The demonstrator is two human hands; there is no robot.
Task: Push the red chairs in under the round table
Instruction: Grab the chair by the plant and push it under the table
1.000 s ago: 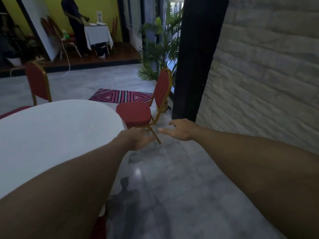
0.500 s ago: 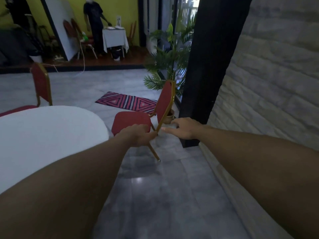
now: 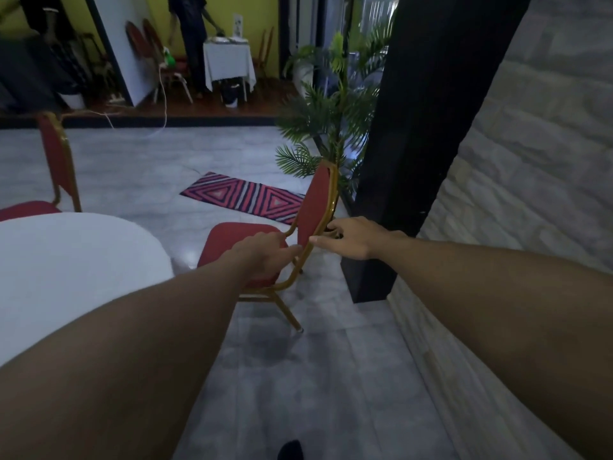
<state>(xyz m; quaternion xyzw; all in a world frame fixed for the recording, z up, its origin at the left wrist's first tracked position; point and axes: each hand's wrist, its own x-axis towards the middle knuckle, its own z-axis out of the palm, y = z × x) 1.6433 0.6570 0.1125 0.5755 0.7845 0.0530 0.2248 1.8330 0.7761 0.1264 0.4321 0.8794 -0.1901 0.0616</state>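
From the head camera, both bare arms stretch forward toward a red chair (image 3: 238,240) with a gold metal frame that stands on the grey tiled floor (image 3: 298,376), just beside the edge of the round table (image 3: 66,260) with its white top, its seat not under the table. The chair's back faces a black pillar (image 3: 414,127), and its seat points toward the table. The left hand (image 3: 262,255) lies over the rear corner of the seat where the gold frame bends up into the backrest, its fingers curled down around that spot; whether they are truly clamped on the frame I cannot tell. The right hand (image 3: 351,237) is at the lower edge of the backrest on the far side, fingers loosely spread with the thumb stretched toward the frame, not closed around anything. A second red chair (image 3: 58,161) stands at the far side of the table, at the left, its seat close to the table's rim. Beyond the near chair a striped mat (image 3: 242,197) lies flat on the floor, and a potted palm (image 3: 325,104) stands next to the pillar. A pale stone wall (image 3: 530,177) runs along the right. At the back of the room another person (image 3: 192,28) stands beside a small table draped in a white cloth (image 3: 229,63).
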